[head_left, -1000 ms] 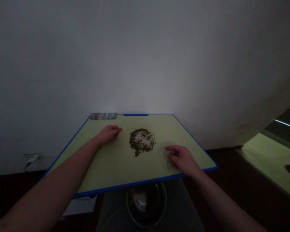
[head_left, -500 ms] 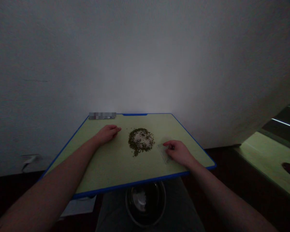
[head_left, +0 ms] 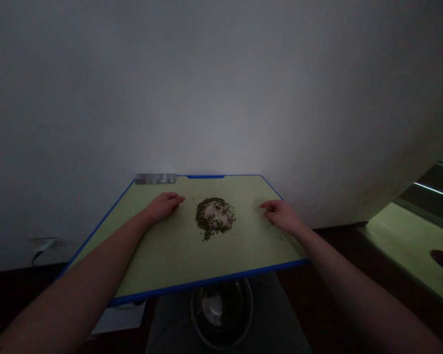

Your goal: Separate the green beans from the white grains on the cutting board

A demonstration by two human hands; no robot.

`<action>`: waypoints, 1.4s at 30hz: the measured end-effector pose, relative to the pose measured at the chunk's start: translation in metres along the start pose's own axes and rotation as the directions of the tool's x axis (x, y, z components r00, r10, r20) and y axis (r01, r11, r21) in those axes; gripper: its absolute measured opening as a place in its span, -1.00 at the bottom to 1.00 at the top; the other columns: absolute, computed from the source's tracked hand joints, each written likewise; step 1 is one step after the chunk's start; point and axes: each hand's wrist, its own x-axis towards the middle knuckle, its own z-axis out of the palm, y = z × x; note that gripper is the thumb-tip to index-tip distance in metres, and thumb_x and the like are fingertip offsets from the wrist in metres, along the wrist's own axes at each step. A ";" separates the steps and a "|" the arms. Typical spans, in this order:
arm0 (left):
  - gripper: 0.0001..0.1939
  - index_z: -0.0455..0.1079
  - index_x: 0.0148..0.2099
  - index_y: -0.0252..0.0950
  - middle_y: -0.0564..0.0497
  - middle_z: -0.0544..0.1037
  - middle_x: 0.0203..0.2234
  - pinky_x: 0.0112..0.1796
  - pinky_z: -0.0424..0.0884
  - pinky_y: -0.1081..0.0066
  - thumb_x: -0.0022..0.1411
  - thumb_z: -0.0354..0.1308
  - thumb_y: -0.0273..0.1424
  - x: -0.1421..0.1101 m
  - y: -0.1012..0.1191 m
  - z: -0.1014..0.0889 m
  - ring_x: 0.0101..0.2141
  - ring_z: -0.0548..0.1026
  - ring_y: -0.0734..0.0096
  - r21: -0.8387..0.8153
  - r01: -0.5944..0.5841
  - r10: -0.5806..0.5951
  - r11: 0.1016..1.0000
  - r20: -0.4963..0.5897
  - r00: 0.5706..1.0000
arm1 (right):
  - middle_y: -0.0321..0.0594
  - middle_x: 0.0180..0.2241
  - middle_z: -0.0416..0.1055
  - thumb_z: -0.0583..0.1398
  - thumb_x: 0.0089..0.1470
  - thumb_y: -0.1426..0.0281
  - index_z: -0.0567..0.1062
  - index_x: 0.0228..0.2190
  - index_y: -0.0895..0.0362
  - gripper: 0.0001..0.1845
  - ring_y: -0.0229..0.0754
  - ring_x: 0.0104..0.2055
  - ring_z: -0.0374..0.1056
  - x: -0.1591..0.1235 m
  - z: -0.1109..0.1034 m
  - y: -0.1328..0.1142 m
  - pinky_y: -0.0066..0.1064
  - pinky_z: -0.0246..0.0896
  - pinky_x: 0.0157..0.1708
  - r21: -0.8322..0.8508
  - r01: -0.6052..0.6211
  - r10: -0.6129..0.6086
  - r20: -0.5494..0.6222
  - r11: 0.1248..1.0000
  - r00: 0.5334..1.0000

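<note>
The head camera, looking down along both forearms, shows a green surface [head_left: 170,255] with a blue edge, set against a pale wall [head_left: 221,88]. Near its middle sits a low pile [head_left: 214,218] of small dark green seeds, with a whitish patch of finer grains at its centre and a few seeds straying toward the near side.

The left hand [head_left: 162,206] lies palm down just left of the pile, its fingers lightly curled. Its grip is apart and empty, and its fingertips stop just short of the seeds. The right hand [head_left: 281,216] is on the other side of the pile and a little farther off, its fingers loosely bent toward the seeds. Its grip is also apart, with nothing in it, though I cannot tell whether those fingers [head_left: 268,205] touch the surface. Neither hand is on the pile.

Past the near edge, a metal bowl [head_left: 192,314] with something white inside rests on the person's grey trousers [head_left: 170,324], and a sheet of paper [head_left: 118,317] lies to its left. An object [head_left: 155,178] at the far left corner of the surface is blurred beyond naming. A second green surface [head_left: 402,236] shows dimly at the right.
</note>
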 end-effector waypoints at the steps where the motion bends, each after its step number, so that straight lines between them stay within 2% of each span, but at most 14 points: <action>1: -0.57 0.16 -0.63 -0.27 0.15 0.17 -0.79 -0.62 0.07 0.45 0.03 0.00 -0.04 0.000 0.000 0.000 -0.71 0.14 0.54 -0.002 0.007 -0.007 1.000 0.000 1.000 | -0.29 -0.58 0.36 0.12 -0.15 0.52 0.49 -0.22 0.23 -0.63 -0.33 -0.59 0.23 -0.001 0.002 -0.004 -0.49 0.07 -0.55 0.010 0.009 -0.009 -0.003 1.000 1.000; 7: -0.59 0.16 -0.61 -0.27 0.15 0.19 -0.77 -0.62 0.06 0.45 0.03 0.01 -0.05 0.000 0.000 0.001 -0.71 0.14 0.54 -0.027 0.010 -0.010 1.000 -0.001 1.000 | -0.30 -0.53 0.36 0.13 -0.13 0.52 0.50 -0.25 0.19 -0.67 -0.32 -0.52 0.24 -0.005 0.025 -0.022 -0.50 0.10 -0.48 0.051 0.158 -0.160 0.041 0.986 0.986; 12: -0.59 0.16 -0.62 -0.27 0.15 0.18 -0.78 -0.62 0.06 0.45 0.02 0.01 -0.05 0.000 0.000 0.001 -0.71 0.13 0.55 -0.026 0.010 -0.010 1.000 -0.002 1.000 | -0.26 -0.48 0.39 0.10 -0.13 0.55 0.50 -0.25 0.20 -0.66 -0.31 -0.47 0.26 -0.002 0.032 -0.022 -0.50 0.12 -0.45 0.059 0.157 -0.162 0.090 0.986 0.983; 17: -0.58 0.16 -0.63 -0.27 0.15 0.18 -0.79 -0.62 0.06 0.45 0.01 0.02 -0.04 0.000 0.002 0.000 -0.71 0.14 0.54 -0.002 0.015 -0.015 1.000 -0.016 1.000 | -0.27 -0.48 0.38 0.09 -0.09 0.52 0.48 -0.23 0.20 -0.67 -0.29 -0.47 0.26 -0.015 0.034 -0.020 -0.48 0.13 -0.45 0.160 0.184 -0.210 0.159 0.970 0.965; 20: -0.58 0.17 -0.63 -0.27 0.14 0.18 -0.78 -0.62 0.06 0.45 0.02 0.00 -0.03 -0.001 0.003 0.000 -0.71 0.14 0.54 -0.002 0.005 -0.005 1.000 -0.010 1.000 | -0.29 -0.49 0.36 0.09 -0.08 0.49 0.47 -0.23 0.18 -0.69 -0.29 -0.47 0.24 -0.028 0.032 -0.016 -0.48 0.13 -0.47 0.201 0.177 -0.208 0.145 0.963 0.967; 26: -0.58 0.16 -0.63 -0.27 0.14 0.19 -0.78 -0.60 0.08 0.45 0.04 -0.01 -0.05 -0.001 0.004 -0.001 -0.70 0.15 0.54 0.027 -0.001 0.001 1.000 -0.008 1.000 | -0.32 -0.53 0.29 0.08 -0.07 0.44 0.46 -0.22 0.19 -0.68 -0.29 -0.51 0.20 -0.049 0.030 -0.008 -0.47 0.10 -0.50 0.241 0.110 -0.127 0.056 0.964 0.990; 30: -0.58 0.15 -0.61 -0.27 0.15 0.19 -0.77 -0.60 0.08 0.45 0.04 -0.01 -0.04 0.000 0.001 0.000 -0.70 0.15 0.54 0.014 -0.005 0.005 1.000 -0.002 1.000 | -0.31 -0.52 0.29 0.07 -0.05 0.44 0.44 -0.20 0.18 -0.67 -0.29 -0.52 0.19 -0.047 0.030 -0.011 -0.46 0.10 -0.49 0.216 0.133 -0.142 0.023 0.967 0.990; 34: -0.59 0.15 -0.60 -0.27 0.16 0.19 -0.76 -0.61 0.07 0.44 0.03 0.00 -0.04 0.001 -0.001 0.000 -0.71 0.15 0.54 -0.017 -0.002 0.002 1.000 0.007 1.000 | -0.30 -0.50 0.31 0.06 -0.05 0.48 0.38 -0.08 0.20 -0.57 -0.29 -0.51 0.20 -0.031 0.027 -0.018 -0.45 0.11 -0.46 0.113 0.173 -0.172 -0.018 0.978 0.985; 38: -0.59 0.16 -0.61 -0.27 0.15 0.19 -0.77 -0.61 0.07 0.44 0.03 0.00 -0.04 0.001 -0.002 0.000 -0.71 0.15 0.54 -0.012 0.004 -0.004 1.000 -0.001 1.000 | -0.23 -0.46 0.39 0.08 -0.06 0.51 0.45 -0.12 0.18 -0.60 -0.26 -0.45 0.25 -0.019 0.024 -0.024 -0.44 0.12 -0.38 -0.054 0.189 -0.186 0.049 0.981 0.981; 42: -0.58 0.17 -0.62 -0.28 0.14 0.18 -0.78 -0.61 0.07 0.45 0.02 0.00 -0.05 0.002 -0.002 0.000 -0.71 0.14 0.54 0.023 -0.006 0.007 1.000 -0.009 1.000 | -0.20 -0.39 0.44 0.08 -0.09 0.55 0.47 -0.14 0.17 -0.59 -0.25 -0.41 0.28 -0.023 0.023 -0.027 -0.45 0.13 -0.36 -0.036 0.213 -0.207 0.123 0.976 0.971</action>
